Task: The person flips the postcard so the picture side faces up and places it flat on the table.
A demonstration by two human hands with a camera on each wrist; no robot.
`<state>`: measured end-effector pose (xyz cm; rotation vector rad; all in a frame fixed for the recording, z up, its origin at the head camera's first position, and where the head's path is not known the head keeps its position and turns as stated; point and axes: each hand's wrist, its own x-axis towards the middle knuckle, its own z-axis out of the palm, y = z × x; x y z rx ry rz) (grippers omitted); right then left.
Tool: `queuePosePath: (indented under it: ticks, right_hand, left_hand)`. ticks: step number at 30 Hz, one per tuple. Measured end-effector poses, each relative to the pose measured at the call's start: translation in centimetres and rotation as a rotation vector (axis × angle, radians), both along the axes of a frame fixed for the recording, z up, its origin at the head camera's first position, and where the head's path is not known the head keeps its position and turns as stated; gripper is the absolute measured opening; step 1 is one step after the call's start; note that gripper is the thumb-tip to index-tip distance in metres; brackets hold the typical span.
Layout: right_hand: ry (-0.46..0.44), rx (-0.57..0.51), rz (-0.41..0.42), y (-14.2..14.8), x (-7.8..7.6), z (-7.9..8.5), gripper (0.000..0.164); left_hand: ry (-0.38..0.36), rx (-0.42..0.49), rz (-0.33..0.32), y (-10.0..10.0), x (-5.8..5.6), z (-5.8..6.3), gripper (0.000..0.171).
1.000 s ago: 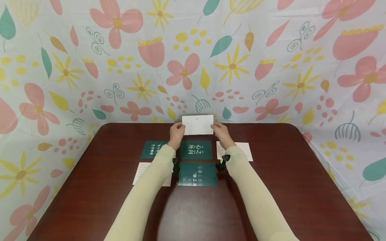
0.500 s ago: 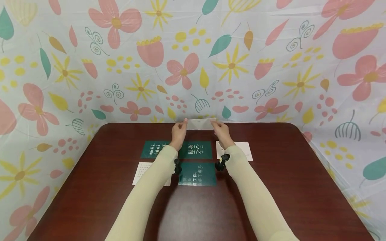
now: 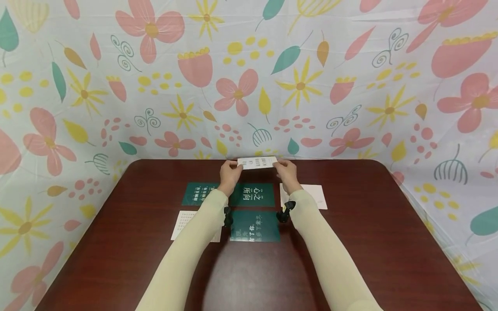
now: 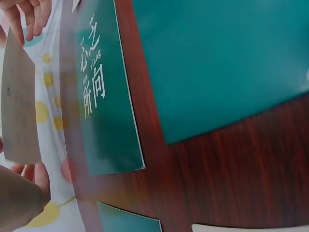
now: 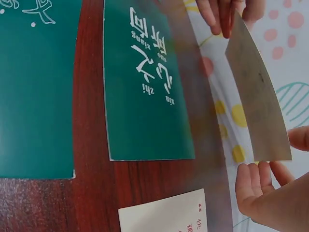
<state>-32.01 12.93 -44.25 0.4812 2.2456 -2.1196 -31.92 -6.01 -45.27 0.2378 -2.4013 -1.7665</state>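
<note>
The left hand (image 3: 229, 174) and the right hand (image 3: 287, 172) are both raised over the far edge of the counter (image 3: 369, 242), and each one pinches one short end of a small white rectangular paper card (image 3: 257, 163) between the thumb and the fingers. The card hangs in the air between the two hands, above the far edge of the counter, tilted almost flat, and some lines of dark print are visible on its upper face. In the right wrist view, the lower face of the card looks grey and nearly blank.

Below the hands, a dark green card with large white characters (image 3: 253, 195) lies flat on the dark red-brown wooden counter. A second dark green card (image 3: 254, 226) lies just nearer to the person, and a third dark green card (image 3: 199, 193) is to the left, partly under the left sleeve (image 3: 186, 255). One white card (image 3: 313, 194) lies to the right, and another white card (image 3: 186, 222) lies at the near left. A floral cloth (image 3: 249, 77) stands behind and at both sides of the counter.
</note>
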Motion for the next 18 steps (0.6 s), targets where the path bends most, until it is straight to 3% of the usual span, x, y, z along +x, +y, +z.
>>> queuePosePath:
  ticks: [5,10,18]
  right_hand:
    - [0.008,0.026,-0.008,-0.2,-0.2,-0.8,0.042]
    - [0.017,0.095,0.026,-0.4,-0.4,-1.3,0.042]
    - [0.039,0.316,0.095,-0.9,-0.7,-1.6,0.043]
  left_hand:
    - [0.011,-0.062,0.000,-0.3,0.0,-0.2,0.021]
    - [0.016,-0.171,-0.039,-0.5,-0.5,-0.4,0.029]
    - [-0.033,-0.339,-0.124,-0.7,-1.1,-0.5,0.036]
